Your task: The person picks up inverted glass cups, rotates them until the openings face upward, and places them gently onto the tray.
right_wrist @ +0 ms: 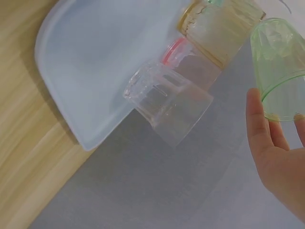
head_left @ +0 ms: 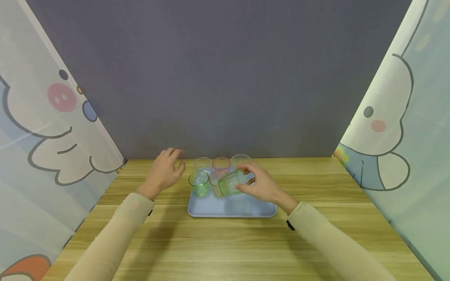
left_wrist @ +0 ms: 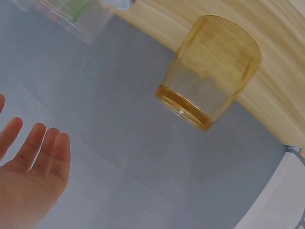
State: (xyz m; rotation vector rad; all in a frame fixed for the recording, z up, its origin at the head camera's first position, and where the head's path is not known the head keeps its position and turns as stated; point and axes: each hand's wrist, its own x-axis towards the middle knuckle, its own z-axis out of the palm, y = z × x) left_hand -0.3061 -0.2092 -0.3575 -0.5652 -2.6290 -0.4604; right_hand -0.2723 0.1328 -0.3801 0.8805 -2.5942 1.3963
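Note:
My right hand pinches a green cup and holds it tilted over the tray. In the right wrist view the held cup's rim is at my fingertips and its base points away. My left hand hovers left of the tray with fingers apart, holding nothing. An amber cup stands on the table in the left wrist view; the head view does not show it. On the tray's left front is another green cup, with an amber cup beside it, partly behind the held one.
Along the tray's back stand a clear cup, a red-rimmed cup and another clear cup. The wooden table meets a grey wall just behind the tray. Cartoon-printed curtains flank both sides.

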